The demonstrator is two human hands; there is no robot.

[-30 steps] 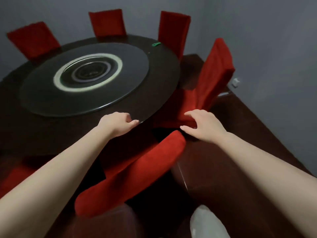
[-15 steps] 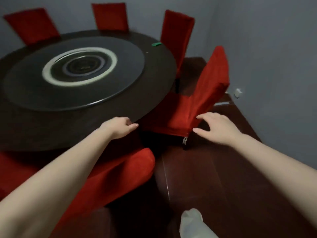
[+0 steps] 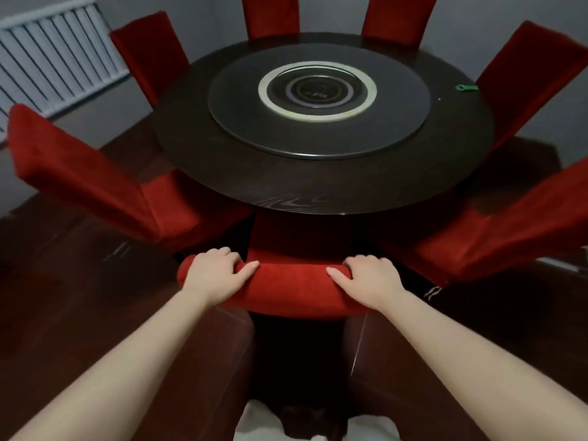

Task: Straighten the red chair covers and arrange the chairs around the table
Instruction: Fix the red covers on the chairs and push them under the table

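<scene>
Both hands on the near chair (image 3: 292,286), lower centre of frame. Left hand (image 3: 216,272) and right hand (image 3: 369,278) each curl over the top of its red-covered backrest, one near each end, gripping it. The backrest's long axis runs left-right across the frame; the seat points up-frame, tucked under the round table (image 3: 318,192) rim. Left chair (image 3: 79,173) and right chair (image 3: 509,227) splay outward, seat corners near my knuckles with narrow dark gaps between. Dark floor (image 3: 79,281) lies lower left and lower right.
</scene>
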